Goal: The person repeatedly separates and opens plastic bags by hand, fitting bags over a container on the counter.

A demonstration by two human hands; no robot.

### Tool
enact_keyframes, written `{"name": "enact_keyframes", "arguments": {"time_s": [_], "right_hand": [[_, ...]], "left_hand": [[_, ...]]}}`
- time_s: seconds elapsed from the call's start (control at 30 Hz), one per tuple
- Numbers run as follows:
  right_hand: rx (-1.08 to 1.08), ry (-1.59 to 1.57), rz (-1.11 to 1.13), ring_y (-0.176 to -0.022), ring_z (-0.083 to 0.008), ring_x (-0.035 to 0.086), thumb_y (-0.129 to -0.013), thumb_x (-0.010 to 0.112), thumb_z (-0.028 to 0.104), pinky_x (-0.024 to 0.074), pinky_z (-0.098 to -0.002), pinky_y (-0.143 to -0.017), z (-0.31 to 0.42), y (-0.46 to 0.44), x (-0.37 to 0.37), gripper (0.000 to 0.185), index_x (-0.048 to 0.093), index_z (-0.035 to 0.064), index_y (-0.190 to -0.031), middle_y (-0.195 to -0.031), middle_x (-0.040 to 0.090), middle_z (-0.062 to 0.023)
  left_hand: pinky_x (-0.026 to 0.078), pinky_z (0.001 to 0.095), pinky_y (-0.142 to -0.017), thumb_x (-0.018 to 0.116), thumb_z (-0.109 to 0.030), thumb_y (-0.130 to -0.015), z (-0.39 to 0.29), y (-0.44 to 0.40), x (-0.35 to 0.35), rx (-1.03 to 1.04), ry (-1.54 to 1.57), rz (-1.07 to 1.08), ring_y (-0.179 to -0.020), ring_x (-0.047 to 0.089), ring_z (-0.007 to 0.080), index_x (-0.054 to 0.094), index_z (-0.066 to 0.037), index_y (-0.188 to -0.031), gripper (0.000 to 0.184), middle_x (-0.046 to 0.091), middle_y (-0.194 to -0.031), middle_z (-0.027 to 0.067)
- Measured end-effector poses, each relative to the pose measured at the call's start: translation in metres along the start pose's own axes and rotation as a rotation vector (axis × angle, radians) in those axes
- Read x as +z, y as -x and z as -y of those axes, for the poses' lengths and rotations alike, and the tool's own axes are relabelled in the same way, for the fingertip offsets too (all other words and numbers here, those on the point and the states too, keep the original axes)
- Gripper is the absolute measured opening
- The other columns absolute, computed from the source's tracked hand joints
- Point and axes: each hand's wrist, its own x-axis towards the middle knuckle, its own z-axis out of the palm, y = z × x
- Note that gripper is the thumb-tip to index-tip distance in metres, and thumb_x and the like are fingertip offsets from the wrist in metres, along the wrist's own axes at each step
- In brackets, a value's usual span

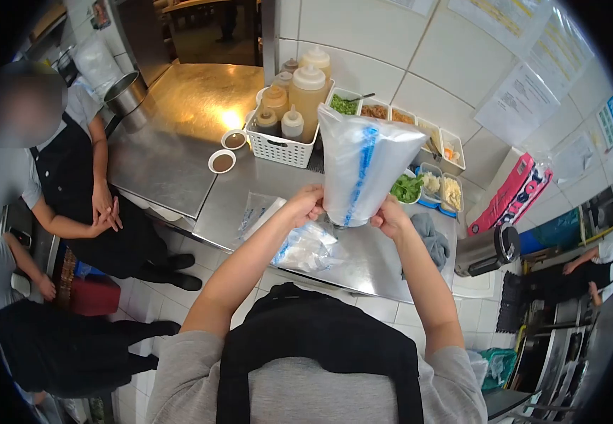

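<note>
Bag in both hands: over the steel bench [374, 272], you have your left hand [308, 202] and right hand [390, 218] at either side of a blue-printed plastic bag's [369, 166] near end, fingers clamped on its edges. Even, gentle tension should keep the film flat; its far end is best held off the food tubs [453, 168].

Looks bright around the left hand [308, 203] and right hand [393, 218]. Glows amber on the metal surface [197, 95] beyond the left hand, flaring to a white hotspot. Shines softly off the plastic bag [369, 159] between both. Bends outward toward black, rounded corners; blurs a person's head [24, 104] far left of the left hand.
</note>
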Motion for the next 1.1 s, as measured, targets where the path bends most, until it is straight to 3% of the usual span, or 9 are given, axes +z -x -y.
{"name": "enact_keyframes", "arguments": {"time_s": [0.1, 0.4, 0.47, 0.53, 0.7, 0.87, 0.93, 1.0, 1.1], "right_hand": [[-0.119, 0.104, 0.025, -0.035, -0.0054, 0.036, -0.086, 0.050, 0.014, 0.0237, -0.0200, -0.030, 0.021, -0.003, 0.000, 0.013, 0.057, 0.0031, -0.083, -0.055, 0.049, -0.0004], [-0.016, -0.036, -0.055, -0.035, -0.0056, 0.030, -0.087, 0.047, 0.014, 0.0192, -0.0201, -0.032, -0.003, -0.017, -0.001, 0.010, 0.054, 0.0067, -0.088, -0.057, 0.049, -0.0003], [-0.054, -0.321, 0.177, -0.040, -0.0071, 0.035, -0.086, 0.048, 0.013, 0.0244, -0.0216, -0.036, -0.017, -0.006, -0.017, 0.011, 0.050, 0.0069, -0.095, -0.066, 0.054, -0.0025], [-0.069, -0.501, 0.223, -0.044, -0.0086, 0.040, -0.085, 0.050, 0.011, 0.0296, -0.0224, -0.040, -0.029, 0.015, -0.015, 0.014, 0.047, 0.0073, -0.098, -0.069, 0.055, -0.0034], [-0.131, -0.673, 0.296, -0.056, -0.0133, 0.052, -0.081, 0.052, 0.008, 0.0427, -0.0271, -0.053, -0.059, 0.030, -0.002, 0.024, 0.043, 0.0088, -0.104, -0.072, 0.057, -0.0055], [-0.433, 0.325, -0.084, -0.060, -0.0127, 0.055, -0.079, 0.046, 0.001, 0.0446, -0.0221, -0.053, -0.056, 0.052, -0.044, 0.023, 0.048, 0.0043, -0.102, -0.074, 0.058, -0.0072], [-0.675, 0.866, -0.498, -0.058, -0.0185, 0.058, -0.077, 0.056, 0.004, 0.0450, -0.0297, -0.052, -0.049, 0.076, -0.063, 0.014, 0.053, 0.0033, -0.091, -0.072, 0.059, -0.0100], [-0.599, 1.236, -0.734, -0.071, -0.0274, 0.058, -0.075, 0.062, 0.008, 0.0448, -0.0351, -0.061, -0.038, 0.102, -0.063, 0.014, 0.057, 0.0035, -0.087, -0.079, 0.058, -0.0117], [-0.486, 1.419, -0.732, -0.076, -0.0296, 0.057, -0.072, 0.062, 0.005, 0.0447, -0.0371, -0.066, -0.062, 0.094, -0.099, 0.021, 0.056, 0.0036, -0.092, -0.082, 0.057, -0.0116]], "left_hand": [[0.016, 0.0171, -0.033, 0.048, -0.017, -0.086, -0.022, -0.004, -0.001, 0.023, -0.064, -0.027, -0.040, 0.029, 0.0018, 0.054, -0.009, -0.075, 0.015, 0.046, -0.057, -0.0029], [0.018, 0.0154, -0.033, 0.048, -0.017, -0.086, 0.003, -0.052, -0.022, -0.108, 0.033, 0.069, -0.041, 0.029, 0.0014, 0.055, -0.008, -0.082, 0.012, 0.052, -0.063, -0.0010], [0.019, 0.0153, -0.033, 0.048, -0.019, -0.086, 0.011, -0.025, -0.020, -0.118, 0.043, 0.077, -0.042, 0.030, 0.0018, 0.055, -0.007, -0.085, 0.014, 0.053, -0.065, 0.0003], [0.023, 0.0150, -0.035, 0.049, -0.016, -0.084, 0.016, 0.007, -0.011, -0.075, 0.413, 0.095, -0.047, 0.034, 0.0029, 0.050, -0.005, -0.094, 0.015, 0.052, -0.067, 0.0018], [0.029, 0.0158, -0.042, 0.048, -0.005, -0.079, 0.040, 0.033, 0.016, 0.096, 0.241, 0.087, -0.054, 0.040, 0.0054, 0.045, -0.005, -0.104, 0.025, 0.055, -0.073, 0.0033], [0.033, 0.0174, -0.048, 0.051, -0.009, -0.079, 0.015, 0.059, -0.009, 0.209, -0.362, -0.027, -0.059, 0.044, 0.0048, 0.042, -0.008, -0.100, 0.023, 0.062, -0.079, 0.0046], [0.034, 0.0175, -0.051, 0.053, -0.009, -0.080, 0.002, 0.084, -0.026, 0.271, -0.371, -0.101, -0.061, 0.045, 0.0046, 0.045, -0.008, -0.095, 0.017, 0.062, -0.078, 0.0021], [0.035, 0.0181, -0.051, 0.057, -0.007, -0.078, -0.001, 0.101, -0.041, 0.388, -0.404, -0.234, -0.062, 0.046, 0.0042, 0.049, -0.008, -0.087, 0.012, 0.061, -0.079, 0.0009], [0.037, 0.0190, -0.054, 0.062, -0.006, -0.075, 0.014, 0.115, -0.048, 0.456, -0.633, -0.324, -0.066, 0.049, 0.0052, 0.053, -0.007, -0.083, 0.012, 0.061, -0.082, -0.0003]]}}
